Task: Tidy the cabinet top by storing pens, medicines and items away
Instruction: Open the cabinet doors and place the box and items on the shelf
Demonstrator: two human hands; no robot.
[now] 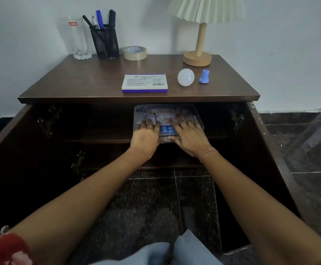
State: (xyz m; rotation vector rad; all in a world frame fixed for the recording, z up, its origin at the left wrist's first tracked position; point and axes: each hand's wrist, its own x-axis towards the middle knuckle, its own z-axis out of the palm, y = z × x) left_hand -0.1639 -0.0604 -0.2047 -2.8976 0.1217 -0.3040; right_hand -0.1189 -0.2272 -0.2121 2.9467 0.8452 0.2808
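A clear plastic box (175,109) with medicine packs inside sits on the shelf inside the open cabinet, just under the top. My left hand (146,136) lies on its lid at the left, fingers stretched over it. My right hand (188,134) lies flat on the lid at the right, fingers spread. On the dark wooden cabinet top (79,83) lie a white and blue stamp pad box (144,83), a white bulb (186,77) and a small blue cap (204,76). A black mesh holder (104,42) with several pens stands at the back.
A glass tumbler (77,39) stands at the back left, a tape roll (134,52) beside the pen holder, and a wooden lamp (198,54) at the back right. Both cabinet doors (261,134) hang open at the sides. Dark tiled floor (156,197) lies below.
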